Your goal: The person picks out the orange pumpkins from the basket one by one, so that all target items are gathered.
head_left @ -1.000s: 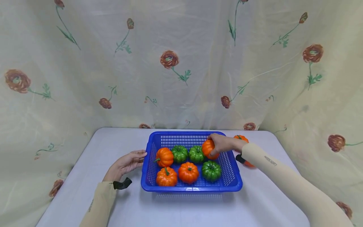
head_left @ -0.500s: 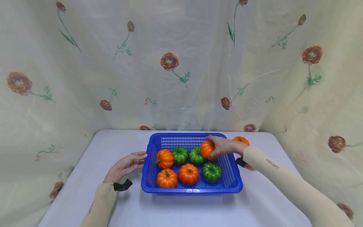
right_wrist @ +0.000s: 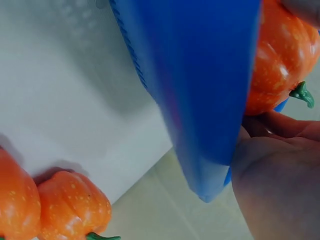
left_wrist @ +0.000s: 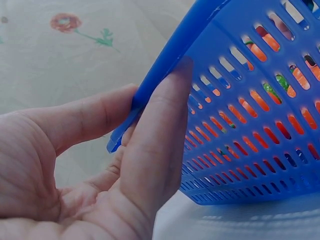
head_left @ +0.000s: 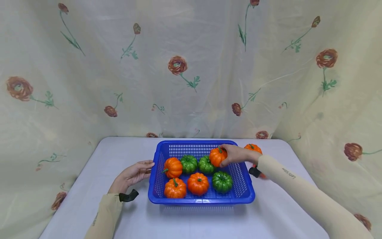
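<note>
Right hand (head_left: 237,154) is clamped on an orange pumpkin (head_left: 217,156), fingers curled round its far side, holding it inside the blue basket (head_left: 201,199) at the back right corner. The right wrist view shows the same pumpkin (right_wrist: 275,65) against the palm, the basket wall between camera and fruit; whether it already rests on the basket floor I cannot tell.

Left hand (head_left: 135,172) lies at the basket's left wall, fingers straight and relaxed; in the left wrist view the fingertips (left_wrist: 167,105) press the rim (left_wrist: 165,65), steadying it rather than gripping.

Basket contents besides the held one:
- back row: one orange (head_left: 173,167), two green (head_left: 189,163), (head_left: 206,164);
- front row: two orange (head_left: 175,187), (head_left: 198,183), one green (head_left: 222,181).

Outside on the table (head_left: 125,212), right of the basket: one orange pumpkin (head_left: 253,148) in plain sight, and part of another behind the right forearm. The right wrist view confirms two orange ones (right_wrist: 70,205), (right_wrist: 15,200) lying side by side there.

Judgement: loading is well along. Six pumpkins sit in the basket, a seventh is at the point of being set down, and it looks like two remain on the table. The back right slot appears to be the last free floor space in the two rows, so the remaining pair may have to go on top.
</note>
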Available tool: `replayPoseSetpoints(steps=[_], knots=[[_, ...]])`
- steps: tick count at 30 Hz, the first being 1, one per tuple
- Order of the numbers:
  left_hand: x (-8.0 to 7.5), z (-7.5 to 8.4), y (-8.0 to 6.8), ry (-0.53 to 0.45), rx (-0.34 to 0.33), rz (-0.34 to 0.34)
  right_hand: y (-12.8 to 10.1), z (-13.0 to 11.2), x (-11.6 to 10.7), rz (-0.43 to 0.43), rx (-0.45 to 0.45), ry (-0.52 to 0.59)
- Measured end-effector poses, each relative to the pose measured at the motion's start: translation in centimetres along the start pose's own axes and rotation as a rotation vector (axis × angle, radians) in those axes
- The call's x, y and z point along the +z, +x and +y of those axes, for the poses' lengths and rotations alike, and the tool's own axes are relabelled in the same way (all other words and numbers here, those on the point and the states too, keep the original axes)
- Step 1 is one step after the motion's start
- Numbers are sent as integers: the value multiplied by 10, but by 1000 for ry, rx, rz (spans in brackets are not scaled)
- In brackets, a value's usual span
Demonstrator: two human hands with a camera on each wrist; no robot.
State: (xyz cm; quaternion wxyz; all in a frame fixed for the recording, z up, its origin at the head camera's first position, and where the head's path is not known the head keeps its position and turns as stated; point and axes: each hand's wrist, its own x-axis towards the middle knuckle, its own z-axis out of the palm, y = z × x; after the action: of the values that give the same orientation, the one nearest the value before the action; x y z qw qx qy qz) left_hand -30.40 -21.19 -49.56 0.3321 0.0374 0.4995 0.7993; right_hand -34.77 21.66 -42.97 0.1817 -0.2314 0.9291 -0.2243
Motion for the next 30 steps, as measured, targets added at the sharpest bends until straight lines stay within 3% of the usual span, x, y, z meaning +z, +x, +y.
replayPoseSetpoints(steps=[6,13,21,30], knots=[[-3,-3,4,-19,-7,45,-1,6,1,-15,11,49],[-4,-5,6,-14,-20,60,-5,10,4,33,-10,223],[-5,-2,6,-12,-11,26,-8,11,5,124,-17,183],[-4,-2,4,-29,-19,34,-13,9,9,133,5,217]])
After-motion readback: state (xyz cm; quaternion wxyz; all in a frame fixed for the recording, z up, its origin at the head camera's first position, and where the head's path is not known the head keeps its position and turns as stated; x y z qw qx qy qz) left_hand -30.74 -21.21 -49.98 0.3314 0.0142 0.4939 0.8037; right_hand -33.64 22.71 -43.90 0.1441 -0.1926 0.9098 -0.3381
